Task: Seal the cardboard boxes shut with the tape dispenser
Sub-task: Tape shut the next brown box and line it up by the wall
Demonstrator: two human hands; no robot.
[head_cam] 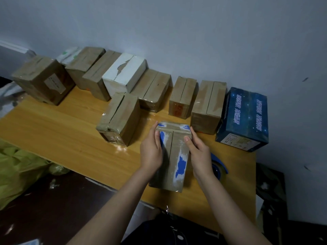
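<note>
Currently left hand (pixel 151 151) and right hand (pixel 199 152) clasp the box (pixel 177 152) by its long sides, near the table's (pixel 70 124) front edge. Dispenser (pixel 219 165) lies just right of it. Box probably light, stiff and tape-slick, so grip the side walls.

Bare tabletop (pixel 58 128) lies open left of the left hand (pixel 151 152). A small taped box (pixel 177 149) fills the gap between it and the right hand (pixel 200 154). A tape dispenser (pixel 219 167) sits just right; a row of cardboard boxes (pixel 152 89) blocks ahead.
</note>
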